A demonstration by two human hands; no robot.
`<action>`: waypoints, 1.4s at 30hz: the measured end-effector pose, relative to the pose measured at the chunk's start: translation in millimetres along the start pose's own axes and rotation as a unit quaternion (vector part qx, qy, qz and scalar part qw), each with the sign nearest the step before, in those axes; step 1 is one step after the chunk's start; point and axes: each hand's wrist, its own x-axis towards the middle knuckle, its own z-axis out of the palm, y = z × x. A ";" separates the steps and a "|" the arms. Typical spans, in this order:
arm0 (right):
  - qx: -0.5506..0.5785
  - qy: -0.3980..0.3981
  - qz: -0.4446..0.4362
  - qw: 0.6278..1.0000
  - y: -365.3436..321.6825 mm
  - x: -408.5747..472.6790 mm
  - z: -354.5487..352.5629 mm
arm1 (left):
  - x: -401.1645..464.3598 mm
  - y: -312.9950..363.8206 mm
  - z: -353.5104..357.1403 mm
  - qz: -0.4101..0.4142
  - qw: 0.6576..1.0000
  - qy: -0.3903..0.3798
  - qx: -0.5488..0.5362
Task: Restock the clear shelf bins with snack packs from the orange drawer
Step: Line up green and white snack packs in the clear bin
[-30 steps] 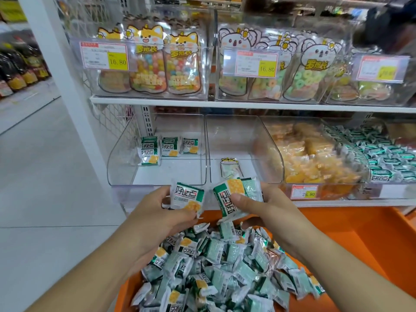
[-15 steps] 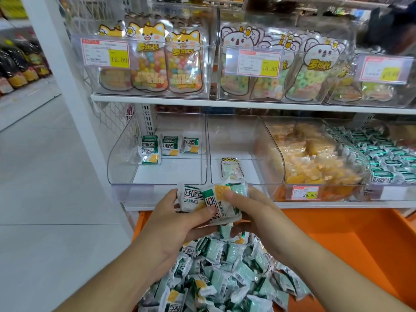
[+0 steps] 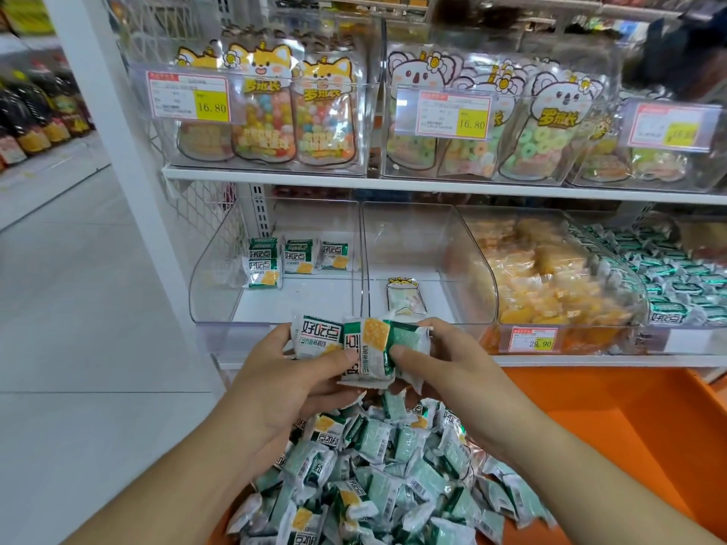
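Observation:
A heap of green-and-white snack packs (image 3: 377, 477) fills the left part of the orange drawer (image 3: 613, 418). My left hand (image 3: 283, 383) and my right hand (image 3: 444, 367) meet above the heap and together grip a small stack of snack packs (image 3: 362, 348), thumbs on top. Just beyond them stands the leftmost clear bin (image 3: 220, 285) on the lower shelf, with several of the same packs (image 3: 299, 257) at its back. The neighbouring clear bin (image 3: 468, 245) holds one small candy pouch (image 3: 405, 297).
Further right, a bin of orange-yellow snacks (image 3: 550, 293) and a bin of green packs (image 3: 676, 281). The upper shelf (image 3: 432, 184) carries bins of candy bags with price tags. A white shelf post (image 3: 118, 143) stands at left, open floor beyond it.
My hands, each holding a pack apart a second ago, have come together and stacked the packs into one bundle in front of the left bin.

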 end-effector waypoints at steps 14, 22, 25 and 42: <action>-0.102 0.038 -0.159 0.981 -27.8 -14.1 -9.6 | 9.8 7.3 -15.7 0.002 0.997 0.024 0.080; -0.059 -0.054 -0.126 0.989 -23.3 -16.0 -4.2 | 8.2 5.6 -12.7 -0.004 0.996 0.005 0.087; -0.113 0.006 -0.128 0.985 -19.7 -12.4 -1.8 | 5.9 6.9 -11.9 0.008 0.993 -0.013 0.114; 0.028 -0.059 0.026 0.998 -24.3 -8.4 -13.5 | 5.3 15.7 -4.4 -0.013 0.999 0.027 0.022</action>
